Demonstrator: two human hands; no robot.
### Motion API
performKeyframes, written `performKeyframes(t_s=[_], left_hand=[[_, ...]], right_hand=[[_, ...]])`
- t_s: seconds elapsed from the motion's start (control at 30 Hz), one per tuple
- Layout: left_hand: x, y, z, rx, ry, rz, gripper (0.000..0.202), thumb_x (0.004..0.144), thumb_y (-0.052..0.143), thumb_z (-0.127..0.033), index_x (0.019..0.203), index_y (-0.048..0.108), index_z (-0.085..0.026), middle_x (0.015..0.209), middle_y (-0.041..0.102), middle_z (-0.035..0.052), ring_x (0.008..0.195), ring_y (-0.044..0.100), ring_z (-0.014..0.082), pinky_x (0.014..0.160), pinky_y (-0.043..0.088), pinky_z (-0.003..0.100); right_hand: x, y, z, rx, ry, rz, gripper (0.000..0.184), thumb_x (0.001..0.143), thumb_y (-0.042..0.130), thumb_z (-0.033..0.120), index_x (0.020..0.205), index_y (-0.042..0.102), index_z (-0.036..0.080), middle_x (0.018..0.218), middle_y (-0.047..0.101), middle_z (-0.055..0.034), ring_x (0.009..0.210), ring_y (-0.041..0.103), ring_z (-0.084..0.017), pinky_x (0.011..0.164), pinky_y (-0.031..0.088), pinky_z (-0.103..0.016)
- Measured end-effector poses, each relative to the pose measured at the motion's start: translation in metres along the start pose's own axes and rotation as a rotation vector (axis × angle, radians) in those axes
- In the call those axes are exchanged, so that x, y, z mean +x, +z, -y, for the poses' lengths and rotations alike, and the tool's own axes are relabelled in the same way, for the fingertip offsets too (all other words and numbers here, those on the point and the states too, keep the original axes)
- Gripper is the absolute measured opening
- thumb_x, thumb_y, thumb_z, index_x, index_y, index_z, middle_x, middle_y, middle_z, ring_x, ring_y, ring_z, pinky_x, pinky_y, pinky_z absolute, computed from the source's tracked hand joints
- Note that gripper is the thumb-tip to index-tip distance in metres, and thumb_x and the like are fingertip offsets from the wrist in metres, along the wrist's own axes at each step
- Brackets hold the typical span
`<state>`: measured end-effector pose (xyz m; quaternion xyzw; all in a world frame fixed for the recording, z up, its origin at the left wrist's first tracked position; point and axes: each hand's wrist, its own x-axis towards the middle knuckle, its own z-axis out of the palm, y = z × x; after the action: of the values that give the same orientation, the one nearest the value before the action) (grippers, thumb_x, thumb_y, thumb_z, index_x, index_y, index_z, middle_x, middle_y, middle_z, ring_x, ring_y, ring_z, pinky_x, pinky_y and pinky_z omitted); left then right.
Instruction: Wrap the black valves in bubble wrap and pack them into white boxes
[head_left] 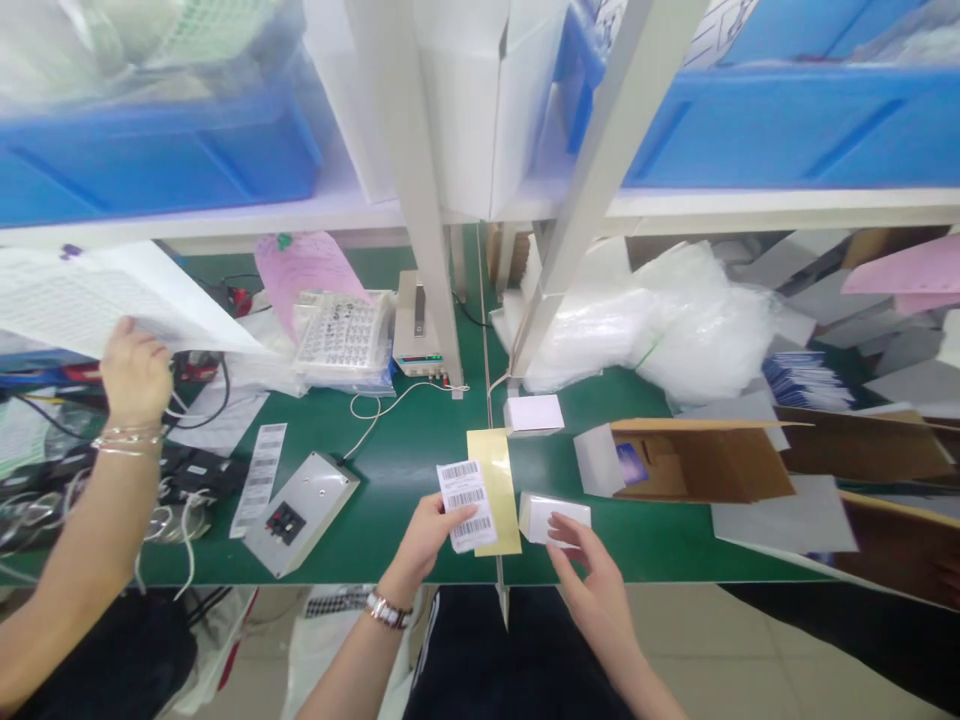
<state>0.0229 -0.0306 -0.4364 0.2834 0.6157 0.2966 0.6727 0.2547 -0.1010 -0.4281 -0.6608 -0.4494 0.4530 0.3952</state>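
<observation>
My left hand (426, 540) pinches a white barcode label (466, 503) that still lies against its yellow backing strip (495, 480), held over the green table (397, 470). My right hand (592, 575) reaches with fingers apart toward a small white box (551, 512) lying on the table; the fingertips touch its front edge. A second small white box (534, 412) sits farther back.
A co-worker's arm with bracelets (135, 385) at the left lifts a printed sheet (90, 295). An open cardboard carton (690, 460) lies at the right, plastic bags (667, 320) behind it. A grey switch box (300, 510), a label strip (259, 475), cables and a keypad (341, 335) lie at the left.
</observation>
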Motion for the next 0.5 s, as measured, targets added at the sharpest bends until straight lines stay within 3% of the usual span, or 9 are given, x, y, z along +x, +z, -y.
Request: performKeyframes(t_s=[0.13,0.23,0.33,0.5], left_hand=[[-0.069,0.019,-0.039,-0.098,-0.008,0.257,0.042,0.066,0.088,-0.037,0.101,0.08,-0.014,0.104,0.081,0.013,0.093,0.075,0.0297,0.086,0.059,0.039],[-0.104,0.03,-0.061,-0.133,-0.006,0.359,0.038,0.067,0.088,-0.036,0.098,0.081,-0.015,0.093,0.081,0.0099,0.087,0.075,0.0254,0.081,0.058,0.034],[-0.126,0.034,-0.074,-0.158,-0.001,0.396,0.037,0.067,0.09,-0.039,0.095,0.081,-0.015,0.086,0.08,0.0083,0.079,0.073,0.0223,0.075,0.057,0.031],[-0.149,0.031,-0.082,-0.217,0.168,0.327,0.029,0.075,0.086,-0.038,0.095,0.078,-0.019,0.088,0.078,0.0046,0.077,0.069,0.0161,0.077,0.055,0.026]], right_hand=[[0.009,0.01,0.061,0.347,0.168,0.174,0.048,0.087,0.068,0.06,0.112,0.072,0.02,0.1,0.074,-0.0102,0.088,0.069,-0.023,0.068,0.055,-0.03],[0.003,0.011,0.102,0.448,0.182,0.262,0.039,0.084,0.073,0.058,0.085,0.074,0.019,0.072,0.065,-0.0016,0.064,0.055,-0.013,0.056,0.043,-0.023],[-0.008,0.007,0.126,0.492,0.193,0.259,0.042,0.08,0.08,0.054,0.067,0.064,0.017,0.059,0.053,0.0035,0.053,0.042,-0.008,0.05,0.033,-0.02],[-0.024,-0.006,0.138,0.554,0.163,0.209,0.04,0.083,0.079,0.05,0.067,0.061,0.018,0.058,0.05,0.0048,0.052,0.039,-0.007,0.049,0.029,-0.02]])
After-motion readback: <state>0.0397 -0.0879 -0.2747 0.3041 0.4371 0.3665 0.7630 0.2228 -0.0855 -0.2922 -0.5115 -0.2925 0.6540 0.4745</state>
